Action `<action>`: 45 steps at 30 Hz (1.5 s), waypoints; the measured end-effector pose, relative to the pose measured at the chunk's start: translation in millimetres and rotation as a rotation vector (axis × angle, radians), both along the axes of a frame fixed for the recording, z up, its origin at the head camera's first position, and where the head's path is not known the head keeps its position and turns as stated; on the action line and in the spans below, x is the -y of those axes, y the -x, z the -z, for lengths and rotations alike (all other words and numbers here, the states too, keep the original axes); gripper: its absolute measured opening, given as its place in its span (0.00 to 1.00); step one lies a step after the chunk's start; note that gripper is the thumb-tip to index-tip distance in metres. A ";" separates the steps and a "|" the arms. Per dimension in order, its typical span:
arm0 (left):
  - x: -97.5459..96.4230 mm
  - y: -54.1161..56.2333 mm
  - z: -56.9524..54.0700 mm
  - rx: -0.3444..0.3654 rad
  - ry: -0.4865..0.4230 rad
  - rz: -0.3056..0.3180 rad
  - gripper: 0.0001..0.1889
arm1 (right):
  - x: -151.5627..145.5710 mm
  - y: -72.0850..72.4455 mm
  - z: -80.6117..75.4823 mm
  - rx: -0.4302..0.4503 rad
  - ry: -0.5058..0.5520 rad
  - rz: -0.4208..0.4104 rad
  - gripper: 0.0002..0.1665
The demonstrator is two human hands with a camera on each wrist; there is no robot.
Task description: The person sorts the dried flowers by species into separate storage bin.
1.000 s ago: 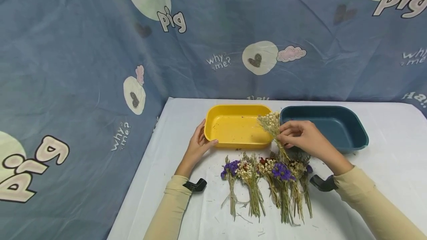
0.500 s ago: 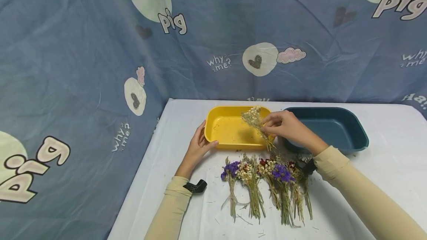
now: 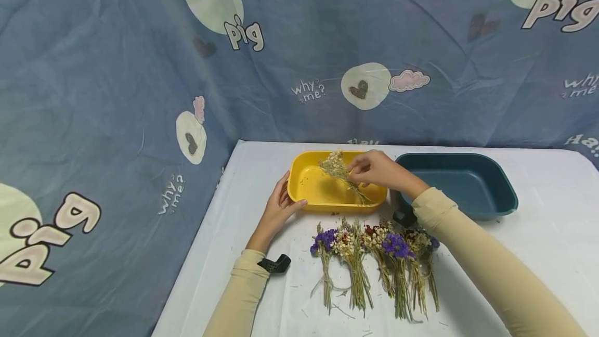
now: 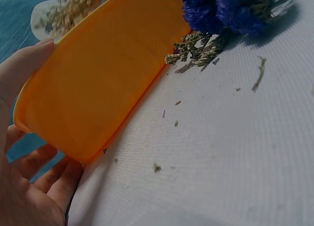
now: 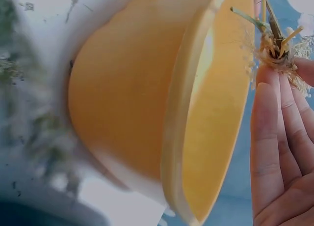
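My right hand [image 3: 378, 173] pinches a small bunch of cream dried flowers [image 3: 335, 165] over the yellow tray [image 3: 306, 186]. Its blossoms point to the far left and its stems toward the near right. In the right wrist view, thumb and fingertips meet round the stems [image 5: 275, 42], above the tray's rim. At the tray's left end my left hand [image 3: 275, 213] grips the corner. The left wrist view has the thumb [image 4: 29, 64] on the rim and the fingers spread under the outer wall [image 4: 105, 78]. Small crumbs lie on the tray's floor.
A dark teal tray [image 3: 472, 189] stands right of the yellow one. In front lies a row of dried bunches, with purple flowers [image 3: 395, 245] and cream flowers [image 3: 345, 243]. Bits of stem litter the white cloth [image 3: 552, 233]. A blue printed curtain [image 3: 290, 30] hangs behind.
My right hand has carried the cream dried flower bunch leftward, from between the two trays to over the yellow tray. My left hand keeps its grip on the tray's end.
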State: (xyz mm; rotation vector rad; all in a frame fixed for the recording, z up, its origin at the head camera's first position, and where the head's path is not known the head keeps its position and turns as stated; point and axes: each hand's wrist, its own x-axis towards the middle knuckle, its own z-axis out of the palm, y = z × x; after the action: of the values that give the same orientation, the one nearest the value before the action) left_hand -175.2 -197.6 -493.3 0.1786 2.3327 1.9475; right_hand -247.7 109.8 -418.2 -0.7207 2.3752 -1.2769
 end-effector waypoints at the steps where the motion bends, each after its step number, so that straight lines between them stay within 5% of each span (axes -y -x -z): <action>1: 0.1 -0.1 0.2 0.000 0.000 -0.002 0.50 | 2.6 2.2 0.7 0.004 -0.005 -0.004 0.14; 7: 0.5 0.7 1.9 0.004 0.000 0.000 0.51 | 18.2 14.3 8.4 0.030 -0.041 -0.027 0.11; 14: 6.6 12.4 30.6 -0.054 0.017 -0.015 0.50 | 31.9 19.4 13.4 0.003 -0.132 -0.051 0.10; 25: 5.5 13.7 28.2 -0.018 0.024 -0.002 0.51 | 42.2 21.9 15.5 -0.022 -0.235 -0.033 0.07; 35: 0.8 1.0 1.6 -0.009 0.003 0.014 0.50 | 44.8 22.7 23.8 -0.052 -0.327 -0.031 0.05; 45: 2.1 4.5 6.8 0.004 -0.007 0.018 0.51 | 42.7 22.4 25.0 -0.026 -0.339 -0.031 0.10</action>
State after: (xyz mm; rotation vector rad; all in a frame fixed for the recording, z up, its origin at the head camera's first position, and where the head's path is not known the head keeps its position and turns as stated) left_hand -179.7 -199.7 -500.1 0.1961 2.3135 1.9467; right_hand -270.2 67.1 -443.2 -0.6671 2.5013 -0.8241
